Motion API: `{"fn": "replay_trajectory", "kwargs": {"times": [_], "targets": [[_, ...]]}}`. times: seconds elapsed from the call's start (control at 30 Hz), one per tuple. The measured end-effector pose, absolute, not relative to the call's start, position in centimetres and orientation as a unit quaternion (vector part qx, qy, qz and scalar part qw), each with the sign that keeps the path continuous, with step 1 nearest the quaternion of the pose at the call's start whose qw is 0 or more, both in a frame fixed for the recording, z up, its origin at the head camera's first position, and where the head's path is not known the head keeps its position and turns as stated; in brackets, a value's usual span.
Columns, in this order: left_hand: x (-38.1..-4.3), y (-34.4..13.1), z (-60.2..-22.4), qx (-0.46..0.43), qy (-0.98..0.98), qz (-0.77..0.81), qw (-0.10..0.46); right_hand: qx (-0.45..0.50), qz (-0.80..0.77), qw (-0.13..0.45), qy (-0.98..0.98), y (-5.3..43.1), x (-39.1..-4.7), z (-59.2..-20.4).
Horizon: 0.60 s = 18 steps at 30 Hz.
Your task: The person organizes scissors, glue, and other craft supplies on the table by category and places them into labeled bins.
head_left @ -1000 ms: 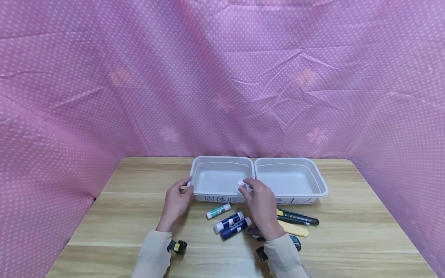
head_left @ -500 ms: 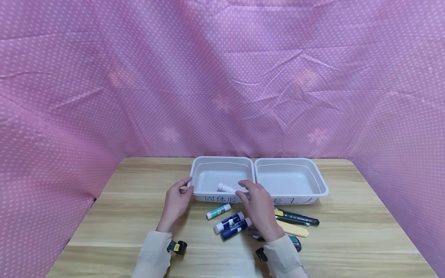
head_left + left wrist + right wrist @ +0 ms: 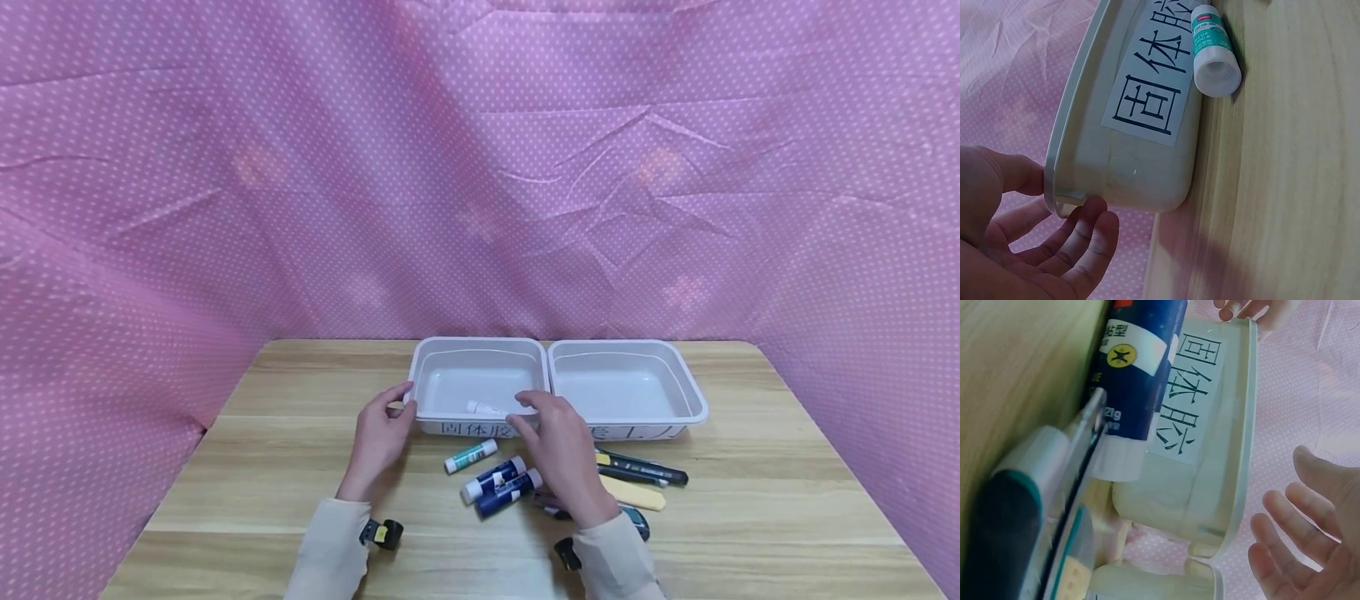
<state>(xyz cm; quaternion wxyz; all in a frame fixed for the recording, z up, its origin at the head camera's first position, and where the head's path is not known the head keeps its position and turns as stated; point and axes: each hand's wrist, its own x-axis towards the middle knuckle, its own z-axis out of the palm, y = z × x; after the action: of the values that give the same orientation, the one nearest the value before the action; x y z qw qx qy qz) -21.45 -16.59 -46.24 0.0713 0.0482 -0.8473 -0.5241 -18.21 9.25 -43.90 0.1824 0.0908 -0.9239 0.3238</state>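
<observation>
My left hand [image 3: 384, 429] grips the left corner of the left white plastic bin [image 3: 480, 341], thumb on the rim and fingers under it in the left wrist view. A white glue stick [image 3: 483, 408] lies inside that bin by its front wall, partly hidden by the wall. My right hand [image 3: 558, 446] hovers over the bin's front right corner with fingers spread, holding nothing. On the table before the bin lie a green-and-white glue stick [image 3: 471, 457] and two dark blue glue sticks, one [image 3: 492, 481] behind the other [image 3: 508, 493].
A second white bin [image 3: 622, 344] stands against the first on the right. Utility knives [image 3: 643, 468], a yellow-handled tool [image 3: 633, 493] and a teal-and-black tool [image 3: 638, 522] lie around my right forearm. Pink dotted cloth [image 3: 480, 208] hangs behind the wooden table [image 3: 225, 500].
The white glue stick has left my right hand's fingers and dropped flat into the left bin. My right hand has opened and drawn back slightly. My left hand has stayed on the rim.
</observation>
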Motion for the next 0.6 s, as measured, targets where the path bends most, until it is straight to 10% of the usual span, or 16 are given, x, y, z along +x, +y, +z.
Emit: {"fn": "replay_trajectory", "kwargs": {"times": [0.6], "targets": [[-21.3,-16.7,-46.3,0.043,-0.847,-0.526,0.065,0.171,0.277,0.207,-0.922,10.9,-17.0,-43.8]]}}
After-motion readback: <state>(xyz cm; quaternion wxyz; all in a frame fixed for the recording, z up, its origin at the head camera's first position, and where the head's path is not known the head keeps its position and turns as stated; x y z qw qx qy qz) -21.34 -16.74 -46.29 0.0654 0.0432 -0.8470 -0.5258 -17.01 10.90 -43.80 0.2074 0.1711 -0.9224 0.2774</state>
